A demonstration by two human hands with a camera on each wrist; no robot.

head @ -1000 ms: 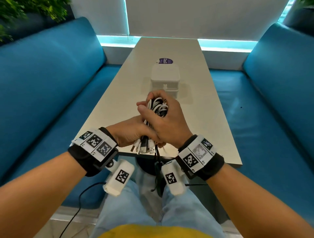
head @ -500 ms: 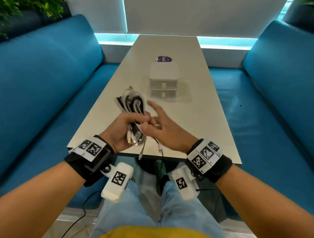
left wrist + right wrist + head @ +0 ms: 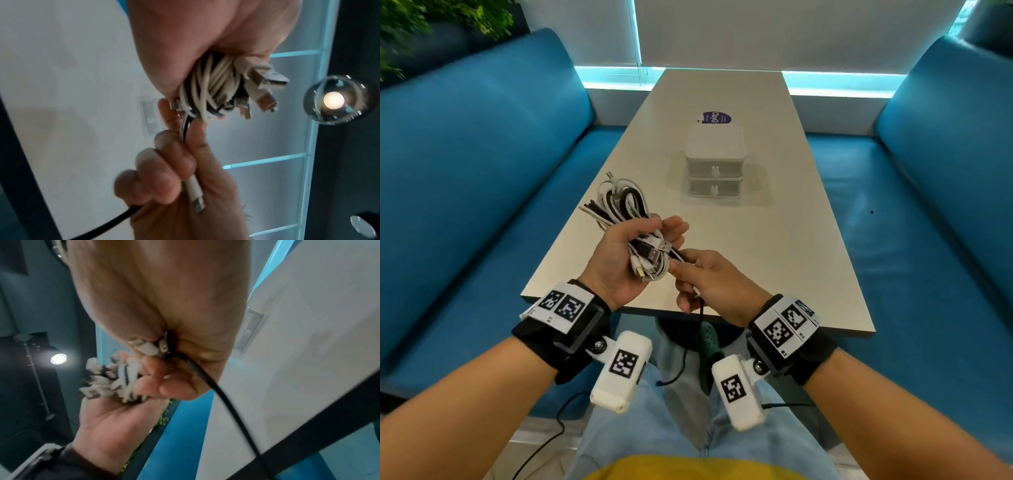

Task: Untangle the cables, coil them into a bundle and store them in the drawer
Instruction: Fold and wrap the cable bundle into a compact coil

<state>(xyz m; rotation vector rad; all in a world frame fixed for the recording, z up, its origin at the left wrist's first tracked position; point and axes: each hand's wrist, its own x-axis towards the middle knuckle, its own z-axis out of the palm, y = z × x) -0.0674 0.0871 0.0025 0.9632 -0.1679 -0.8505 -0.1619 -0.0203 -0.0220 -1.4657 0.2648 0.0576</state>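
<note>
Presently catalogued, with the drawer unit (image 3: 715, 161) as landmark: one white two-tier unit, both drawers closed, standing on the pale table (image 3: 774, 240), a purple sticker (image 3: 716, 118) on the tabletop just behind it. Item, cable bundle (image 3: 619, 205): black and white cables looped together, held above the table on the near-left side of the drawer unit, apart from it; loops fan out on the far side of the fist, USB plugs (image 3: 654, 251) jut from the near side. Item, left hand (image 3: 619, 260): palm up, fingers curled round the bundle's middle. Item, right hand (image 3: 717, 282): nearer than the drawer unit, beside the left hand, thumb and fingers pinched on loose cable ends; the left wrist view shows a white plug (image 3: 194, 197) lying in its palm and a black cable (image 3: 115, 222) trailing down from it. Blue benches (image 3: 465, 171) flank the table on either side of the drawer unit.
</note>
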